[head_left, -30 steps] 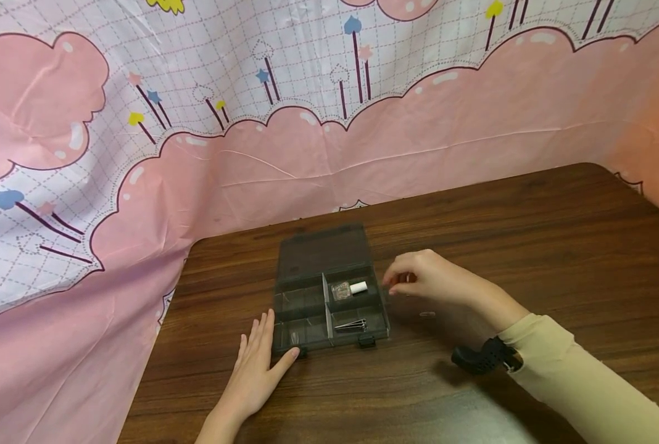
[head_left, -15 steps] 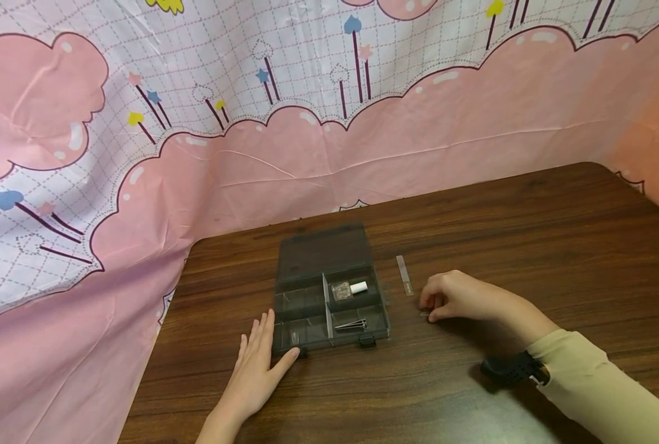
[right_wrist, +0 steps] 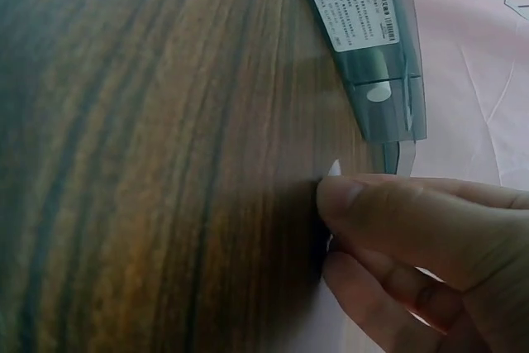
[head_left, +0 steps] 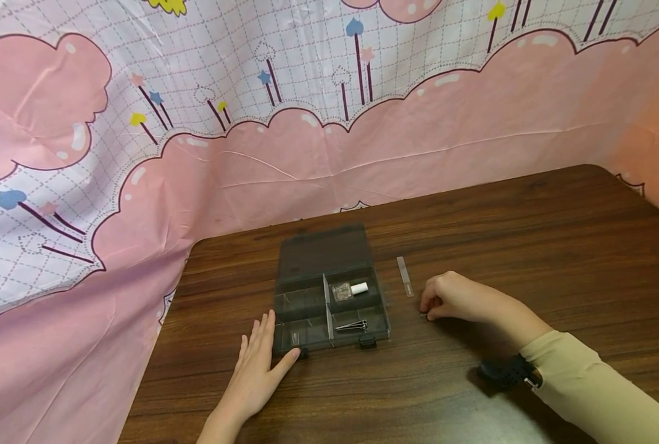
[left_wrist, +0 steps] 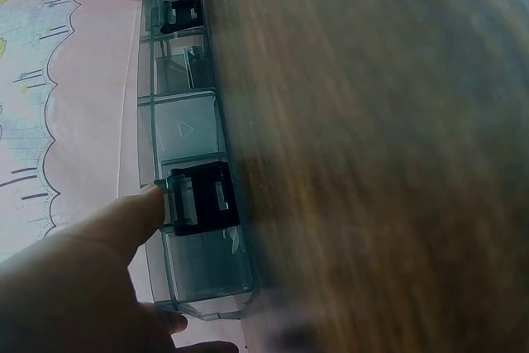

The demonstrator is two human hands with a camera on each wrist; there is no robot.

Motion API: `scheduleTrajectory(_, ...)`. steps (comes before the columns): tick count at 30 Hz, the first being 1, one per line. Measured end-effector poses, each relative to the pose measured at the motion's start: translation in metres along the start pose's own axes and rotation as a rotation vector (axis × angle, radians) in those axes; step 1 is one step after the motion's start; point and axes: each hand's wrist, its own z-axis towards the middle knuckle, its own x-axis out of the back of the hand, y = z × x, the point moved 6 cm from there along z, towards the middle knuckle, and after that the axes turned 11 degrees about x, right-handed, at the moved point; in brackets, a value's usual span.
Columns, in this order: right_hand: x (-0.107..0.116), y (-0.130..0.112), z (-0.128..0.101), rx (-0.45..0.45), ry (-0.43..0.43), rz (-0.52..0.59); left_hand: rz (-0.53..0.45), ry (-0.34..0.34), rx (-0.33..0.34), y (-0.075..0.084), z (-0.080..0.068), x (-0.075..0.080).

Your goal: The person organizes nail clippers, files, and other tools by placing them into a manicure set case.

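Note:
My left hand point(head_left: 260, 357) lies with straight fingers against the left side of an open dark clear plastic box point(head_left: 329, 348), its thumb at a front latch point(left_wrist: 202, 197). To the right of the box, my right hand point(head_left: 457, 299) pinches a small clear pointed piece, like a false nail point(right_wrist: 334, 169), down at the tabletop; the fingers hide most of it. Inside the box sit a glitter nail polish bottle point(head_left: 342, 291) with a white cap, nail clippers point(head_left: 353, 325) and a similar clear piece point(head_left: 295, 338), each in its own compartment.
A clear, flat strip like a nail file point(head_left: 404, 276) lies on the wooden table point(head_left: 529, 246) between the box and my right hand. The box's lid point(head_left: 324, 250) is folded back toward a pink patterned cloth point(head_left: 285, 166) behind the table.
My right hand has let go of the nail file beside the box, moved right and down to the small clear piece and closed its fingertips on it. My left hand has stayed in place.

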Motion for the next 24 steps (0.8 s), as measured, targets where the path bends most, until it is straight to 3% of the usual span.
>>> scheduleTrajectory(24, -0.0047, -0.0022, -0.0007, 0.026, 0.022, -0.014, -0.001, -0.001, 0.009, -0.0021, -0.0002, 0.0008)
